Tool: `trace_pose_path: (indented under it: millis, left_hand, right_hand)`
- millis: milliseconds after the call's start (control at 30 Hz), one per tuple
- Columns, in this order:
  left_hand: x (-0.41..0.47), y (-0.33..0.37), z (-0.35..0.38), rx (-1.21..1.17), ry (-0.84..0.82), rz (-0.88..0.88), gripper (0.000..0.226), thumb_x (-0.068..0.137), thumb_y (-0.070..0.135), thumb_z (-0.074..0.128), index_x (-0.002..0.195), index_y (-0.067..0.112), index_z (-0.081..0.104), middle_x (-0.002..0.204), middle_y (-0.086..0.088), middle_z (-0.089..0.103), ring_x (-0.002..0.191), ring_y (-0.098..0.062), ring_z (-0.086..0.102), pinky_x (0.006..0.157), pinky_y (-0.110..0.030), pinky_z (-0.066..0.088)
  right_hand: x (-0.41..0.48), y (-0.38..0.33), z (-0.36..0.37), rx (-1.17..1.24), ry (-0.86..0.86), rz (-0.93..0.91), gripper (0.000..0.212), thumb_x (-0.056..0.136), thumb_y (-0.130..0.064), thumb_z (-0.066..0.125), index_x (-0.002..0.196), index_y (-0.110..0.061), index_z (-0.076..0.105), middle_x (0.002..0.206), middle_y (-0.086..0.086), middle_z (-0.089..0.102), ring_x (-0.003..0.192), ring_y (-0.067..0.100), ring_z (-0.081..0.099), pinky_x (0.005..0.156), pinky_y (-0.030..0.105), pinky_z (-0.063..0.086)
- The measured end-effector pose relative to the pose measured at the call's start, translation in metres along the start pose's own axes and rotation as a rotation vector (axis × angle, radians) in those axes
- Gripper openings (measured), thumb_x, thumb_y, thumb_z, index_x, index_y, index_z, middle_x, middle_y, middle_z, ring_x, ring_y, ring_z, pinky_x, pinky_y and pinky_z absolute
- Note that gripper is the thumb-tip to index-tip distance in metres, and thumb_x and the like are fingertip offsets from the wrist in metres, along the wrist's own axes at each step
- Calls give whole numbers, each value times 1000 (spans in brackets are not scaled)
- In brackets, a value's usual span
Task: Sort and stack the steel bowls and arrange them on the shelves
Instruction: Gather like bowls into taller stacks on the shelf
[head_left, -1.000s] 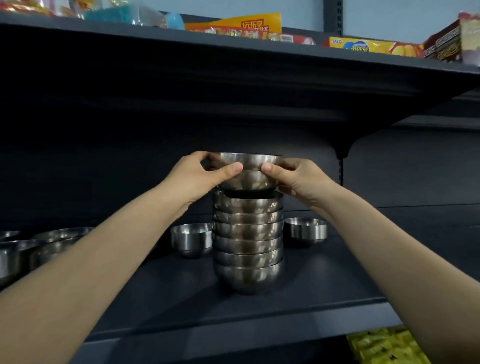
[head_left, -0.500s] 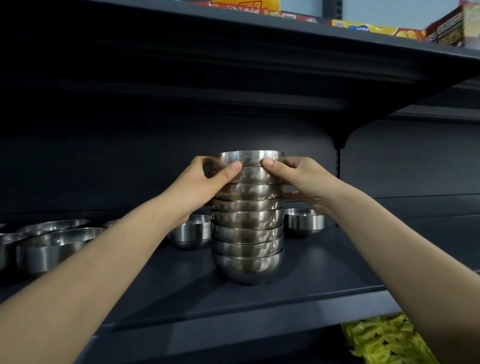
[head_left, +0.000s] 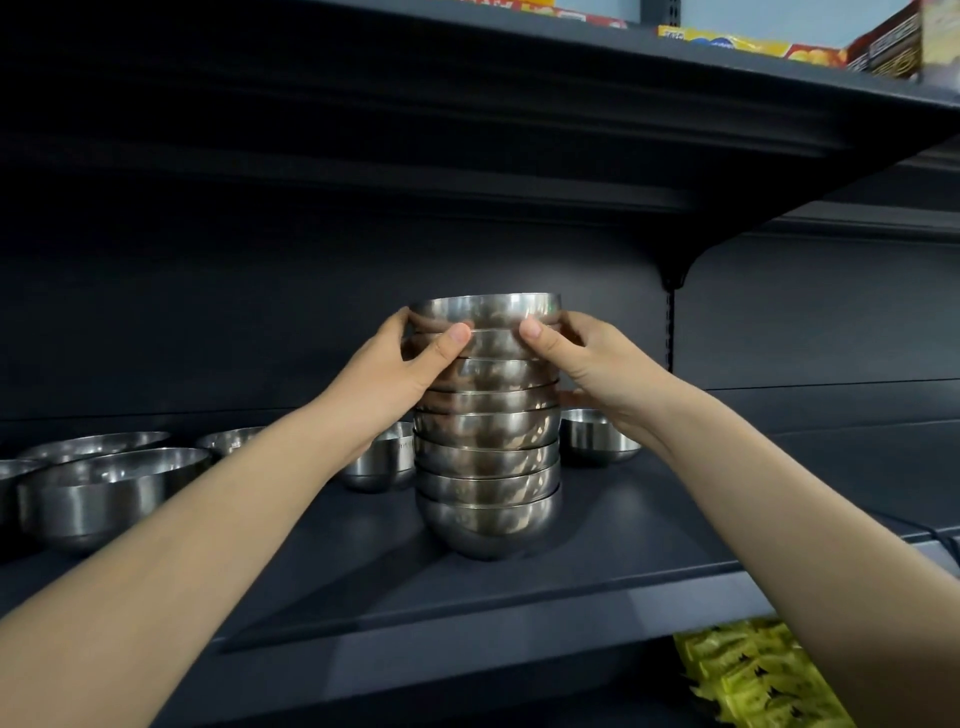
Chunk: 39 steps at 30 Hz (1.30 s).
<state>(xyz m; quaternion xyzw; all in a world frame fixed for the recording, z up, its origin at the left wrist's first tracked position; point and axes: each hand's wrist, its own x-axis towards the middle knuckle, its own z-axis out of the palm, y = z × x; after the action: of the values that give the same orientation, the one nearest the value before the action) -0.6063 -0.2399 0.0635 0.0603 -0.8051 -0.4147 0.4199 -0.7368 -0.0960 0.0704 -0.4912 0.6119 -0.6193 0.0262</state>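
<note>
Steel bowl stack (head_left: 487, 441) stands on the shelf (head_left: 675, 545); left hand (head_left: 395, 364) and right hand (head_left: 582, 358) pinch its top bowl (head_left: 485, 310). Loose bowls (head_left: 98, 483) at nine o'clock and a small bowl (head_left: 597, 436) at three o'clock apparently await stacking.

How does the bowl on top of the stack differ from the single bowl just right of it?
The top bowl sits nested on the stack, high above the shelf; the single bowl stands directly on the shelf. The left hand and right hand grip the top bowl; neither grips the single bowl. The single bowl stands farther back, partly hidden by the right wrist. Both are shiny steel, open side up.
</note>
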Motion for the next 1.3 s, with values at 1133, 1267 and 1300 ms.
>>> trace_pose_path:
  millis: [1133, 1267, 1300]
  left_hand:
    - [-54, -55, 19, -221, -191, -282, 73, 57, 35, 72, 126, 28, 49, 119, 3, 59, 104, -12, 62, 83, -49, 56]
    - [-49, -52, 33, -237, -209, -279, 52, 65, 28, 72, 112, 32, 51, 108, 5, 61, 97, -9, 62, 82, -48, 56]
    - [-47, -51, 38, -239, -212, -274, 47, 68, 26, 72, 110, 33, 51, 106, 6, 61, 96, -9, 62, 82, -47, 56]
  right_hand:
    - [-52, 60, -6, -8, -170, 118, 37, 70, -15, 82, 93, -27, 55, 70, -22, 64, 58, -4, 60, 48, 15, 45]
    - [-54, 61, -20, -31, -158, 121, 39, 69, -18, 83, 96, -26, 55, 79, -17, 64, 61, -3, 60, 49, 17, 47]
    - [-54, 61, -24, -31, -158, 123, 39, 69, -18, 83, 95, -25, 55, 79, -16, 63, 61, -2, 60, 50, 18, 48]
